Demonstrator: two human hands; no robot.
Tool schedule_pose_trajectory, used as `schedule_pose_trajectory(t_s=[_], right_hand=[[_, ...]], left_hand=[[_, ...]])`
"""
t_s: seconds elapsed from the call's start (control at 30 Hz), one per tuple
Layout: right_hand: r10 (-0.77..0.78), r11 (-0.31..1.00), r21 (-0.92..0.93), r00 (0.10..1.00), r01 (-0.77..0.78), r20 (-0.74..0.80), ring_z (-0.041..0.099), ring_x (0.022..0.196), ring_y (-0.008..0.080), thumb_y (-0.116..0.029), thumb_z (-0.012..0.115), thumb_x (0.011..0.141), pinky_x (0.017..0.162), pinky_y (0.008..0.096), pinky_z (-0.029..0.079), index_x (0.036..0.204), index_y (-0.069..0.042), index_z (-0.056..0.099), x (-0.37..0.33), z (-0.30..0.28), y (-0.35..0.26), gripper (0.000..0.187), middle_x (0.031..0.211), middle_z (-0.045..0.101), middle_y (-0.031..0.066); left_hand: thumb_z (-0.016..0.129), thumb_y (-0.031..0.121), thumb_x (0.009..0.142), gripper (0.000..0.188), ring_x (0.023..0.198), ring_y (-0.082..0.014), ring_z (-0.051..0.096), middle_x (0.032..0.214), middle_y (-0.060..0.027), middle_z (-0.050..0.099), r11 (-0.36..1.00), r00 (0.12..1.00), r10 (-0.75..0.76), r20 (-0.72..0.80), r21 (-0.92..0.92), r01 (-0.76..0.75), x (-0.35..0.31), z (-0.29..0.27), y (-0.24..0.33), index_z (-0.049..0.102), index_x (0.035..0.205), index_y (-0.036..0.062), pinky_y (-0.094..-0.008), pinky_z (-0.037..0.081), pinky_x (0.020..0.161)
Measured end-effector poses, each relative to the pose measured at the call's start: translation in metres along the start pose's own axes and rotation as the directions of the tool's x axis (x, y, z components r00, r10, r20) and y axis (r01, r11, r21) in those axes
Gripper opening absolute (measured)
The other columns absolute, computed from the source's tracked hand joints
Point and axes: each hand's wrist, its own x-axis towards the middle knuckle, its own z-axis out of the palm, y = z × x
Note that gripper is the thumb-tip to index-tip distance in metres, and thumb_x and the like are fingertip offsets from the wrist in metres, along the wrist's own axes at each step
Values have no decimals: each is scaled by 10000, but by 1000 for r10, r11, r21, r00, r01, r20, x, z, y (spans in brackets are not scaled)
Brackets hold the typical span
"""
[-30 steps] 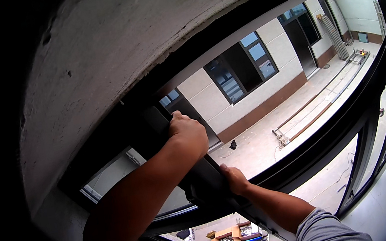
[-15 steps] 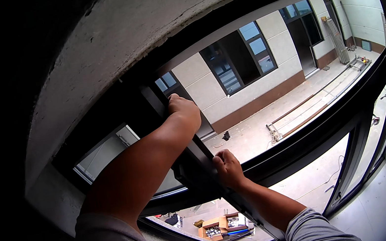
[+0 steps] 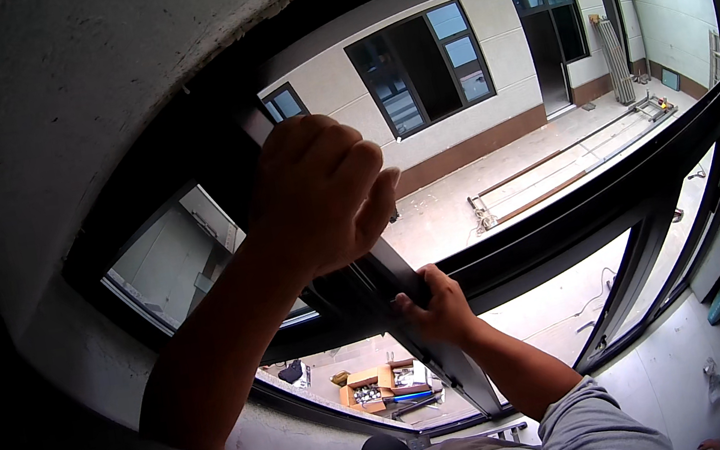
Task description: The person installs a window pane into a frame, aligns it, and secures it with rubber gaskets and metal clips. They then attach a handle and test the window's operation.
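Note:
A dark metal upright of a window frame (image 3: 385, 268) runs slantwise through the middle of the view. My left hand (image 3: 327, 188) is closed into a fist in front of its upper part, large in the view. The fist's inner side is turned away, so anything in it is hidden, and I cannot tell if it touches the metal. Lower down, my right hand (image 3: 439, 308) grips the upright, fingers curled over its edge and thumb on the near face. A dark crossbar (image 3: 548, 239) meets the upright beside this hand.
Rough concrete wall (image 3: 73, 109) borders the frame at the left and top. Through the opening lie a courtyard with a long metal frame (image 3: 557, 172) on the ground and a building with dark windows (image 3: 425, 71). Below stand open cardboard boxes (image 3: 384, 384) of small parts.
My left fist has come off its earlier place on the upright and looks larger, nearer to me. My right hand stays on the upright, its thumb now across the near face. The view has shifted slightly.

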Motion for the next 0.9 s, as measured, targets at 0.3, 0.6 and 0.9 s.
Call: schedule_pose_trajectory(t_s=[0.3,0.6,0.9], right_hand=[[394,907,387,649,-162,-651,555,660,135,-186,546,923,616,272,450,1086,-72,532,-194,-168,147,200,790,545,22],[704,2,743,-526,-670,-477,418,434,205,-213,529,886,414,414,330,764,-100,488,-538,-312,272,170,579,411,41],[671,-236,749,-661,-620,-335,512,512,262,-196,555,879,497,448,422,798,-57,543,-601,-317,190,162,629,514,93]], left_hand=[[655,215,870,220,977,-268,626,986,-117,637,893,972,-236,1,-394,218,-120,10,3,615,1025,65,-419,491,914],[640,144,820,339,532,-167,487,515,-37,431,907,974,-205,-93,-391,153,-134,42,21,446,543,116,-481,395,1053],[621,126,836,386,465,-142,421,465,-8,371,909,956,-268,-120,-361,209,-127,39,27,396,523,144,-489,383,1109]])
